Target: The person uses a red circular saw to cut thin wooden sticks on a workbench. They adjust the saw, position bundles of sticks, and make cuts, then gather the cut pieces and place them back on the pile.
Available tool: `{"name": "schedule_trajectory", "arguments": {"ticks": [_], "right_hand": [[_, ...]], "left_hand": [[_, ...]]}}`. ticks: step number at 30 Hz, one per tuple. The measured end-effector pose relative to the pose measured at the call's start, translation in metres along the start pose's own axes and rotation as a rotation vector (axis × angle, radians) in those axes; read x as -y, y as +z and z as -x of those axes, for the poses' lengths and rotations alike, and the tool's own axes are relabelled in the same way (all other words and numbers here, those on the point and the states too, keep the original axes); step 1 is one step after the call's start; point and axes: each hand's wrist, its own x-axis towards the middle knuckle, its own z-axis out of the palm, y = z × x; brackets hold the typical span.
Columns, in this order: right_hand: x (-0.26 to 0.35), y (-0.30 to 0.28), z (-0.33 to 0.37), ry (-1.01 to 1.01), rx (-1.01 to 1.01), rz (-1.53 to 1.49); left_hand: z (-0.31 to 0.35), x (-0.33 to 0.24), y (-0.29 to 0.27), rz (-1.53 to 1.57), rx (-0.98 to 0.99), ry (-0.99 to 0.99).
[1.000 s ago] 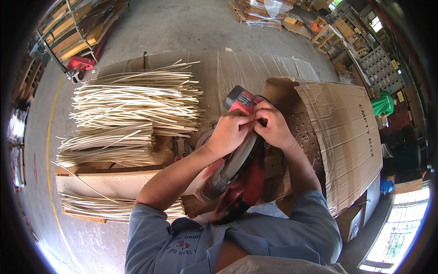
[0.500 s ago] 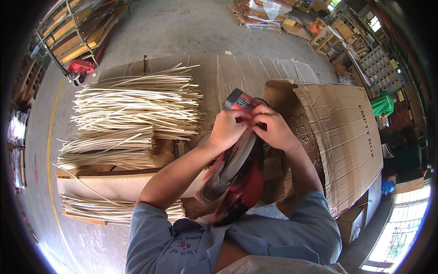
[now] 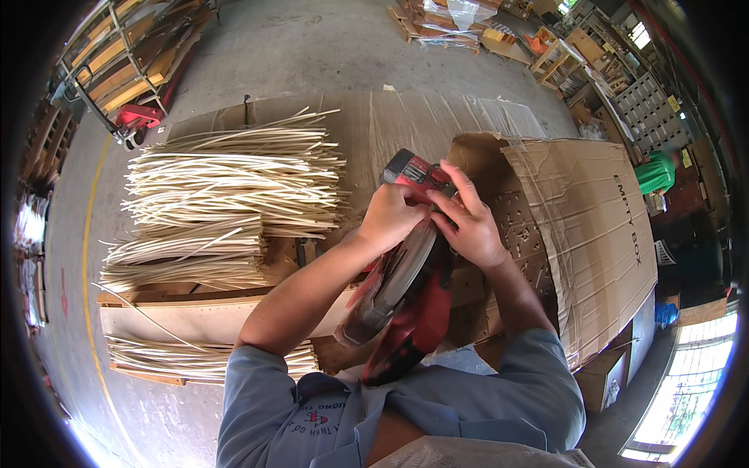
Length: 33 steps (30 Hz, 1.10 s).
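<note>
A red-and-black power saw [image 3: 421,327] with a round metal blade guard stands in front of my chest. My left hand [image 3: 390,217] is closed at the saw's upper part, fingertips pinched together; whatever they hold is too small or hidden to make out. Beside it, my right hand [image 3: 472,226] has its fingers apart, the index stretched up past the saw's dark end block [image 3: 406,166]. Its thumb is close to the left fingertips. To the left lies a broad stack of pale thin rods [image 3: 234,175], with a shorter bundle [image 3: 183,261] nearer me.
An open cardboard box [image 3: 589,226] stands right of the saw, beside a board dotted with holes [image 3: 519,234]. More rods [image 3: 187,357] lie behind a pale plank [image 3: 175,320]. A red pallet jack [image 3: 139,117] is far left. A person in green [image 3: 655,173] is far right.
My right hand has loosened from its pinch beside the left fingers; its fingers have spread and the index has lifted. The left hand stays closed in nearly the same place.
</note>
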Motion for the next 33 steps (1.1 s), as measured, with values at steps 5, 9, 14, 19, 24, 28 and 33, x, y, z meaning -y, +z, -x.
{"name": "schedule_trajectory", "arguments": {"ticks": [5, 9, 14, 19, 24, 28, 33], "right_hand": [[-0.006, 0.003, 0.003, -0.060, 0.000, 0.013], [-0.007, 0.004, 0.005, -0.070, -0.016, 0.018], [-0.009, 0.009, 0.005, -0.077, -0.059, 0.014], [-0.011, 0.013, 0.008, -0.099, -0.094, 0.011], [-0.011, 0.014, 0.008, -0.114, -0.112, 0.017], [-0.010, 0.010, 0.008, -0.080, -0.074, -0.010], [0.009, -0.018, 0.011, 0.035, -0.160, -0.076]], "left_hand": [[-0.002, 0.000, 0.001, 0.143, 0.036, -0.027], [0.000, -0.004, 0.003, 0.254, 0.052, -0.102], [0.000, 0.000, 0.005, 0.325, 0.039, -0.099], [0.003, -0.004, 0.005, 0.295, 0.036, -0.116], [0.004, -0.007, 0.004, 0.301, 0.040, -0.133], [0.003, -0.006, 0.003, 0.316, 0.066, -0.133], [0.005, -0.002, -0.002, 0.257, 0.101, -0.136]]}}
